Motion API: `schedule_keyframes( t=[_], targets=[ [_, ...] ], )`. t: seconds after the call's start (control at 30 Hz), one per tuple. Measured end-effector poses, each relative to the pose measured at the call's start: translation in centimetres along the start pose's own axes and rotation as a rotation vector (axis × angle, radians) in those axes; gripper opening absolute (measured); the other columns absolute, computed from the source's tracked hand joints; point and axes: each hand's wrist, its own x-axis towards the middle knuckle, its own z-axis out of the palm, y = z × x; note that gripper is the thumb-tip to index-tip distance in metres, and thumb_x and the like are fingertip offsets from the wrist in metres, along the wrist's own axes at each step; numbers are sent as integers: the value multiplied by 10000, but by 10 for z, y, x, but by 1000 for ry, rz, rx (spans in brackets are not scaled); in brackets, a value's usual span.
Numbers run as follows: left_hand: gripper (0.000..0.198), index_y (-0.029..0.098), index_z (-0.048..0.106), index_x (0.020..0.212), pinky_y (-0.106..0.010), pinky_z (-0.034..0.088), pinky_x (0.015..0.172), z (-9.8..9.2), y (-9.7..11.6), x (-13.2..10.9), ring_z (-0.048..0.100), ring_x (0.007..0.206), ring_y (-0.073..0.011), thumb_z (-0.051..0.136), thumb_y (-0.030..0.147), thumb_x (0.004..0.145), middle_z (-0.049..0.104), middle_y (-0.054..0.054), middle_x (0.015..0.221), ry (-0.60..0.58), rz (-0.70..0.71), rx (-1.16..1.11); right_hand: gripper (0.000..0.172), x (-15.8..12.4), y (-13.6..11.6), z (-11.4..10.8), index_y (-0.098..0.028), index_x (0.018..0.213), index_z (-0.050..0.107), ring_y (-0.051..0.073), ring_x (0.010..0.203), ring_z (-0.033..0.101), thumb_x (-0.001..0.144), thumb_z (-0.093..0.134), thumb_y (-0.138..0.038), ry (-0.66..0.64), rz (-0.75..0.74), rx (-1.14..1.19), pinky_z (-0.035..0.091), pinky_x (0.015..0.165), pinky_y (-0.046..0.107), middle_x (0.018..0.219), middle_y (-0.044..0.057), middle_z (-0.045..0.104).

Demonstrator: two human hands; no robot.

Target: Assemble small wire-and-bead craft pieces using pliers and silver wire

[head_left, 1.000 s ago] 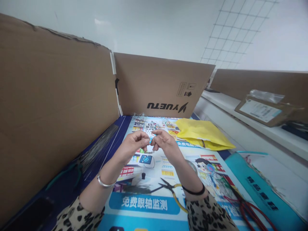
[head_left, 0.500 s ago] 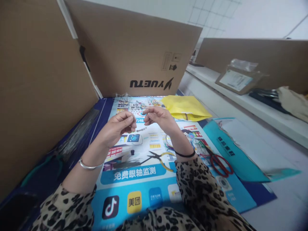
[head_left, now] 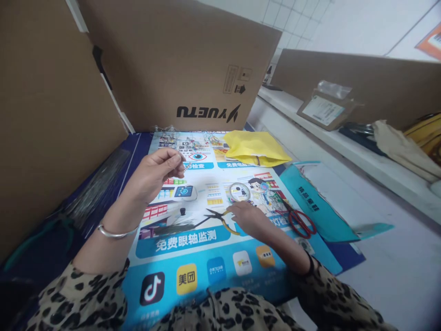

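Note:
My left hand is raised above the printed poster, its thumb and fingers pinched on a small beaded piece that sticks out to the right. My right hand rests low on the poster, fingers curled over the yellow handle of a pair of pliers whose dark jaws point left. A small coil of wire lies just beyond that hand.
Cardboard walls stand at left and back. A bundle of thin wires lies at left. A yellow bag, red scissors and a teal folder lie at right. A ledge holds a parcel.
My hands, pinched together on the beaded piece, have parted. The right hand dropped down to the pliers on the poster; the left kept the piece. The view swung down and right.

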Motion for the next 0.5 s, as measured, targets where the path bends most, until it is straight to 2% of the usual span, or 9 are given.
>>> schedule_keyframes(
  t=[0.07,0.17,0.33,0.5],
  targets=[
    [163,159,618,768,-228,481,567,2,-1,-1,557,589,-107,667,308,726,583,-5,647,-14,-3,14,308,-10,-3,10,-171,1079,605,243,994,521,815,473,-82,13,-50,-101,416,812,350,1046,115,620],
    [175,157,621,764,-224,476,573,6,-1,-3,556,591,-105,673,318,718,586,-3,645,-26,-11,27,293,-10,-8,17,-144,1090,582,239,977,489,846,433,-85,29,-88,-221,397,818,341,996,123,606],
    [187,165,616,754,-227,473,589,8,3,-6,555,595,-103,680,334,708,589,2,652,-37,-14,30,224,1,-10,15,-144,940,604,227,862,469,813,441,-56,-26,-96,-359,378,714,316,851,102,573],
    [189,161,614,747,-226,468,585,9,5,-7,552,589,-101,669,339,719,584,2,650,-57,-7,46,182,-5,-15,9,-150,845,592,218,852,479,810,438,-60,-2,-59,-372,366,696,296,861,96,569]
  ],
)
